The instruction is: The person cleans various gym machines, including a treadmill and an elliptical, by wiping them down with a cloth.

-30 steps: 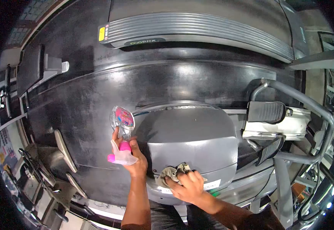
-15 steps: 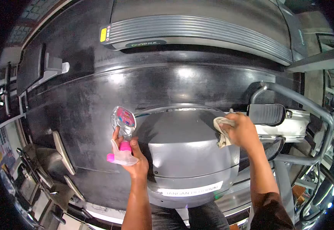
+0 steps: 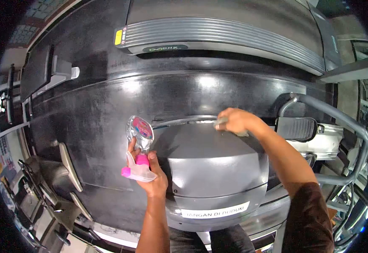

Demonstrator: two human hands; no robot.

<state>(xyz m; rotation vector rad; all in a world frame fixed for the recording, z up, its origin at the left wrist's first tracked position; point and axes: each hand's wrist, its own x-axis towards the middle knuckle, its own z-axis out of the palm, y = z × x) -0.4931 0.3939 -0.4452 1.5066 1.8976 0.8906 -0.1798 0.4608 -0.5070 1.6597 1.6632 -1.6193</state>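
My left hand [image 3: 152, 175] grips a clear spray bottle [image 3: 142, 130] by its neck, with its pink-and-white trigger head pointing toward me and its colourful label facing up. The fingers wrap round the neck, left of the grey machine housing [image 3: 213, 145]. At the far edge of that housing, my right hand [image 3: 236, 121] is closed on a pale cloth [image 3: 221, 122], pressed near the raised lettering. Most of the cloth is hidden under the fingers. A white label [image 3: 214, 211] with printed capitals runs along the housing's near side.
A treadmill [image 3: 222, 36] lies across the far side, beyond black floor matting [image 3: 179, 90]. To the right are a foot pedal [image 3: 296, 128] and a curved grey frame tube [image 3: 335, 109]. Other gym equipment [image 3: 51, 181] stands at the left.
My right hand has moved with the cloth from the housing's right side to its far edge, up and left in view. My left hand still holds the bottle in nearly the same place.
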